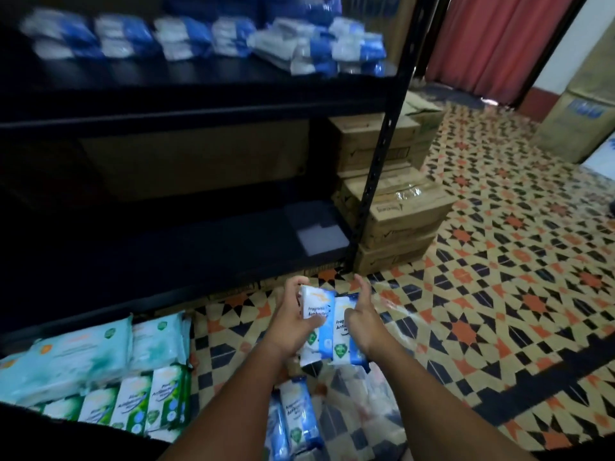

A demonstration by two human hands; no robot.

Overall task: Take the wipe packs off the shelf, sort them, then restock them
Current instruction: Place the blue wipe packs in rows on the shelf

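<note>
Holding two blue-and-white wipe packs (327, 327) side by side between both palms, I have my left hand (293, 322) curled round the left pack and my right hand (361, 322) clasping the right one, thumb up. Their long axes run away from me, toward the black shelf (199, 104). The upper board, where matching blue packs (206, 38) already lie, sits ahead and up to my left, so I judge my left hand is the nearer one. Green packs (133, 404) and pale teal packs (93, 354) wait on the tiled floor (499, 294) at my left.
</note>
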